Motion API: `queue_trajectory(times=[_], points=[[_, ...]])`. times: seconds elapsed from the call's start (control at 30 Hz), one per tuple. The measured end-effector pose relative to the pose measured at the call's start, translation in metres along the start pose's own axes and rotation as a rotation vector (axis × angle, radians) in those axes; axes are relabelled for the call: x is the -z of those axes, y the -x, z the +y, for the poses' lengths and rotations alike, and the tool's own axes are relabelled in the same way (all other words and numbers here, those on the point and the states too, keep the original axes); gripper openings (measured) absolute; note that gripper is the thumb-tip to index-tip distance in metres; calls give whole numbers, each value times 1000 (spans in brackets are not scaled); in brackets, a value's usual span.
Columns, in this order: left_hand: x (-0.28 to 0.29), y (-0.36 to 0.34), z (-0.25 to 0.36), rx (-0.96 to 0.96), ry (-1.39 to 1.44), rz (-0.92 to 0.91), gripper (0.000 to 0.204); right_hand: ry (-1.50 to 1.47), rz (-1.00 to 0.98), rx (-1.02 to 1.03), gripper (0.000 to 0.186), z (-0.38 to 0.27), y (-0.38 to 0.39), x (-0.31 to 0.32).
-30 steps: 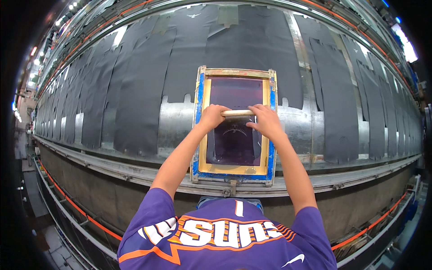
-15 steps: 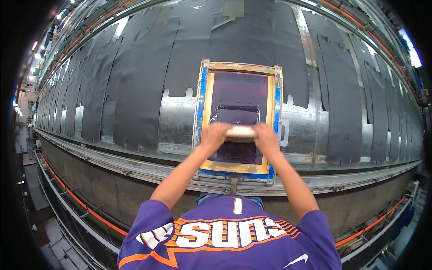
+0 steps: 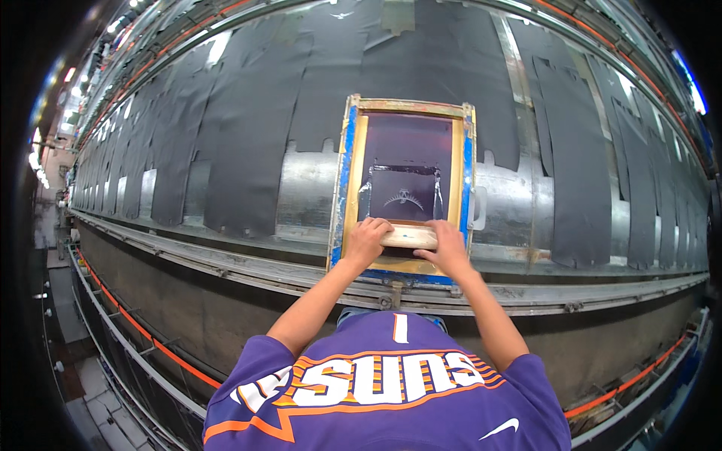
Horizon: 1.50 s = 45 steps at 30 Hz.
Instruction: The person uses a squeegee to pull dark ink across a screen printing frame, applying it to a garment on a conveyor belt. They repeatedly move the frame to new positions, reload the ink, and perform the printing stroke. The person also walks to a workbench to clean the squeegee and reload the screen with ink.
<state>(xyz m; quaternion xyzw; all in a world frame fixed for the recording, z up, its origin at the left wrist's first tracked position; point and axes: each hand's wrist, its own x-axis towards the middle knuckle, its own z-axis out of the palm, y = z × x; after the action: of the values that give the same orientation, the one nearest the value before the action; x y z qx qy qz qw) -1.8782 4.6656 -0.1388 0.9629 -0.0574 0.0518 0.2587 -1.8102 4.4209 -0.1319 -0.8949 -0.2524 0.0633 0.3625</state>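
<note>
A screen printing frame (image 3: 468,177) with blue and tan tape round its edges lies on the long table. Across its near part I hold a squeegee with a pale wooden handle (image 3: 410,237). My left hand (image 3: 367,238) is closed round the left end of the handle, and my right hand (image 3: 447,248) grips the right end, thumb on the near side. Beyond the squeegee, the dark mesh (image 3: 410,140) shows a light arched design (image 3: 404,198) inside a square outlined by wet, shiny ink. The squeegee's blade is mostly hidden under the handle.
Dark sheets (image 3: 248,143) lie side by side along the metal table (image 3: 308,184). A metal rail (image 3: 226,259) runs along the near edge, with a bracket (image 3: 392,295) at the frame's near side. Orange tubing (image 3: 143,331) runs below the rail.
Both hands have drawn the squeegee toward me, down to the near part of the screen. The arched design, mostly covered before, now shows. The view has shifted slightly.
</note>
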Motion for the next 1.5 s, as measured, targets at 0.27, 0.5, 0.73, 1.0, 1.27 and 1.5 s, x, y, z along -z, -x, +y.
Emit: queue_trajectory(times=[0.27, 0.5, 0.73, 1.0, 1.27, 1.5], points=[[-2, 14, 2, -34, 26, 10, 43, -236, 358, -574, 30, 125, -82, 27], [19, 56, -13, -42, 96, 50, 57, -84, 623, -427, 29, 77, -104, 23], [142, 127, -183, 55, 0, 135, 53, -250, 597, -357, 28, -87, -168, -151], [253, 186, -358, 94, -79, 69, 54, -328, 588, -337, 27, -245, -215, -306], [259, 238, -390, -4, -134, 58, 53, -215, 545, -408, 24, -263, -219, -331], [249, 166, -427, -28, -189, 71, 46, 272, 274, -186, 32, -266, -220, -300]])
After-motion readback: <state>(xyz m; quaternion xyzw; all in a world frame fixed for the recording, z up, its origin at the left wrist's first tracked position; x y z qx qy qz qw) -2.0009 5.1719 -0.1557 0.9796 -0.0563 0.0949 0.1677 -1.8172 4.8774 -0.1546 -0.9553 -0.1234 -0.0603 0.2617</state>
